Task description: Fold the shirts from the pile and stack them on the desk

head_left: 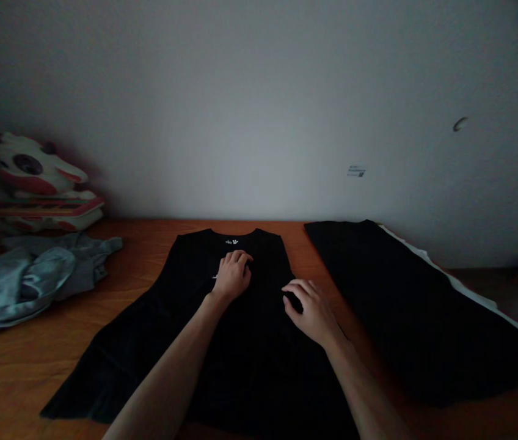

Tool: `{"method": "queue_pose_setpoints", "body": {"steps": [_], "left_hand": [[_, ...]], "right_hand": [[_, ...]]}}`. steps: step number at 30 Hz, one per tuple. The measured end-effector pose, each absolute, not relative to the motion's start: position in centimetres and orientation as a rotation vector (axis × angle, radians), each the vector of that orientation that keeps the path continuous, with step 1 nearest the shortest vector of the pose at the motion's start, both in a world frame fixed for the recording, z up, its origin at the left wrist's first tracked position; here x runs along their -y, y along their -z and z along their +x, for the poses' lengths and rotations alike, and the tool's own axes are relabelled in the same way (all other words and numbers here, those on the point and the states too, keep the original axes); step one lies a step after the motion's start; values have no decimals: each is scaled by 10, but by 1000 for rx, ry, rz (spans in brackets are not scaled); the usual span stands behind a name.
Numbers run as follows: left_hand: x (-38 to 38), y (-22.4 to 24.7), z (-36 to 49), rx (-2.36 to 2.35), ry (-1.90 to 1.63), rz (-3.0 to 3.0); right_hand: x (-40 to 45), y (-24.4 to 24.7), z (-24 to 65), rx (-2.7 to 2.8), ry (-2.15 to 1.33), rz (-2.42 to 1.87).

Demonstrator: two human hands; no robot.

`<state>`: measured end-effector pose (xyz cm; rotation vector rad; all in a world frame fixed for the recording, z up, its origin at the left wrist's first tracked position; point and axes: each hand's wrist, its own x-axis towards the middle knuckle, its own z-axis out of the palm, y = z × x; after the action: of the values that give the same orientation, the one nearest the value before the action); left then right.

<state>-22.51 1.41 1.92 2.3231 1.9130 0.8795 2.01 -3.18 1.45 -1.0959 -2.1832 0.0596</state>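
A black sleeveless-looking garment (240,354) lies spread out on the orange-brown surface, its neckline toward the wall and a small white print just inside the neck. My left hand (234,274) rests on its upper part, below the print, with fingers bent and slightly apart, holding nothing visible. Over the garment's right side is my right hand (308,305), thumb and fingers curved with a gap between them and nothing seen in it.
Another dark cloth (405,305) with a white edge lies on the right. At the left are grey-blue clothes (52,275) and a cow-shaped toy with a keyboard (43,183). A pale wall (259,122) stands behind the wooden surface (135,244).
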Motion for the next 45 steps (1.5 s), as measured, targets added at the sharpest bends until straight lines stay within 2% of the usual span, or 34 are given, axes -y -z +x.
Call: {"method": "queue_pose_setpoints", "body": {"steps": [3,6,11,15,26,32,40,45], "left_hand": [[-22,-19,-205,-1586,-922,2489],[-38,-13,-178,-1385,-789,2596],[-73,1,-151,-1489,-417,2530],[-101,1,-150,-1622,-335,2466],[-117,4,-148,-1798,-379,2411],[-119,4,-148,-1850,-238,2452],[-97,-4,-152,-1798,-496,2634],[-60,-23,-206,-1638,-569,2707]], "right_hand": [[31,-13,19,2192,-41,-1119],[31,-12,19,2199,-46,-1151],[31,-8,20,2198,-54,-1214],[30,-8,20,2190,-75,-1223],[32,-9,20,2174,-143,-1279],[34,-15,20,2205,-173,-1316],[30,-14,21,2267,-201,-1341],[31,-13,20,2281,-181,-1338]]}}
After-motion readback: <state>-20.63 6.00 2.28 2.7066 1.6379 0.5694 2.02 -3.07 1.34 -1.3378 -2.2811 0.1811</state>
